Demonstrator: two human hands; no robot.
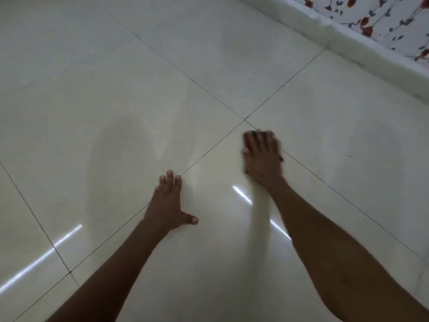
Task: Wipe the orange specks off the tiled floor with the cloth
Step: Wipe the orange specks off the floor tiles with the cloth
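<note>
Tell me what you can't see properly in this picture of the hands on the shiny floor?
- Cloth: head view, hidden under the blurred right hand; only a pale edge shows.
- Orange specks: none visible on the glossy cream tiled floor; too small or covered.
- Red-flowered white fabric: cut off by the top-right edge.
- Flat left hand hides the tile beneath.

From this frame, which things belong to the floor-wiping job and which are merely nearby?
Part of the job:
- right hand, blurred, flat over a barely visible cloth
- tiled floor
- left hand, flat on the tile

Merely nearby:
- floral fabric
- white ledge
- dark fleck

No orange specks are discernible.
</note>
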